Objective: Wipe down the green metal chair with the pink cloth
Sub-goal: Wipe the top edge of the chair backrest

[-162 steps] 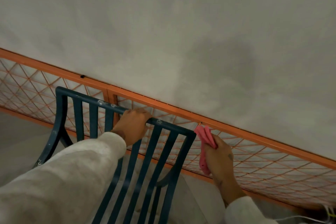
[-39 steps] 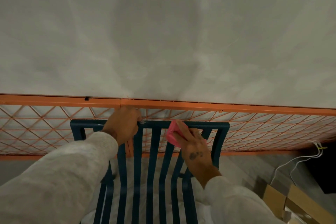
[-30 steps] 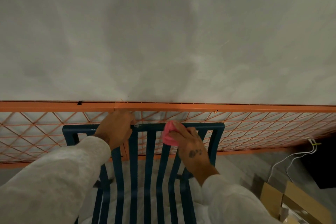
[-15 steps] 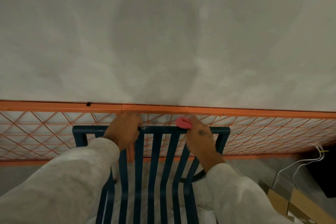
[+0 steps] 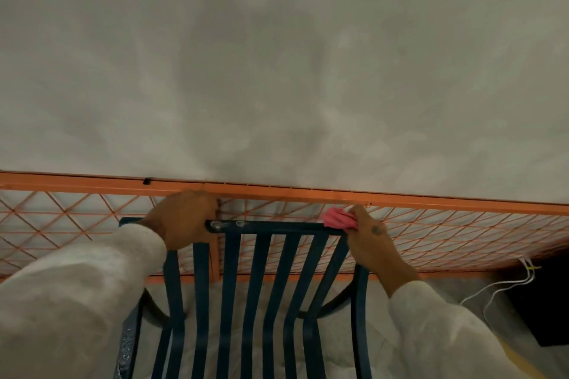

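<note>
The dark green metal chair (image 5: 261,280) stands right below me, its slatted back facing me and its top rail running left to right. My left hand (image 5: 181,218) grips the left part of that top rail. My right hand (image 5: 369,240) presses the bunched pink cloth (image 5: 338,218) onto the right end of the top rail, at the corner. Pale paint specks show on the rail beside my left hand. Both sleeves are off-white.
An orange mesh fence panel (image 5: 431,234) runs behind the chair along a grey plastered wall (image 5: 277,71). White cables (image 5: 505,283) hang at the right next to a dark object (image 5: 545,301). White padding lies on the chair seat (image 5: 240,317).
My right hand has slid the pink cloth to the right along the top rail, from mid-rail to the right corner. My left hand has kept its grip on the rail.
</note>
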Action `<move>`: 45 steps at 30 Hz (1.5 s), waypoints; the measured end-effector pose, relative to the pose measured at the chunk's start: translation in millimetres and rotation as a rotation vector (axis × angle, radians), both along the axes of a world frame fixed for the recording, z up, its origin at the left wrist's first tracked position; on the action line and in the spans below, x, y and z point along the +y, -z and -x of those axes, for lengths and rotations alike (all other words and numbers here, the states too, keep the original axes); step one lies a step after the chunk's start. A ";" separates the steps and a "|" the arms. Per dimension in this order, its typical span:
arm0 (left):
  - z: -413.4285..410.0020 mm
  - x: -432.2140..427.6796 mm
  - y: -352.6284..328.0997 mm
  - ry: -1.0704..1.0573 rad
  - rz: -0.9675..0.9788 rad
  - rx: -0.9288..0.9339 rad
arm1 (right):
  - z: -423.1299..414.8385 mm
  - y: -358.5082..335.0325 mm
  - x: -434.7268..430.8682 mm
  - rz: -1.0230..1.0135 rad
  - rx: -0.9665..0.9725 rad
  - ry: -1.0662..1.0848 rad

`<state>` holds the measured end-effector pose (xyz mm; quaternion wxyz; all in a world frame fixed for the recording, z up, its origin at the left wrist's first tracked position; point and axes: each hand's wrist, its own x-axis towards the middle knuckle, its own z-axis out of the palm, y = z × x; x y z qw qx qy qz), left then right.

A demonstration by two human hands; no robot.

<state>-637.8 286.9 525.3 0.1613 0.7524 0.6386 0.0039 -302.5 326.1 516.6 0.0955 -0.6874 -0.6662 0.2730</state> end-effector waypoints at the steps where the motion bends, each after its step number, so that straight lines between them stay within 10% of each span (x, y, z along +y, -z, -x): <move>1: 7.6 -1.5 -0.6 -0.021 0.030 0.033 | -8.3 1.2 2.4 0.003 -0.015 0.048; 18: 43.8 -11.3 11.9 -0.099 -0.021 0.016 | 162.8 29.7 -19.2 -0.002 0.419 -0.168; 31: 48.7 -20.2 19.9 -0.153 -0.083 -0.051 | 102.7 48.2 -34.5 -0.271 0.074 -0.449; 40: 47.6 -20.8 24.1 -0.199 -0.083 -0.045 | 181.9 45.9 -59.1 -0.359 0.253 -0.528; 45: 46.5 -22.1 24.6 -0.207 -0.086 -0.073 | 120.0 53.5 -49.9 -0.438 -0.121 -0.580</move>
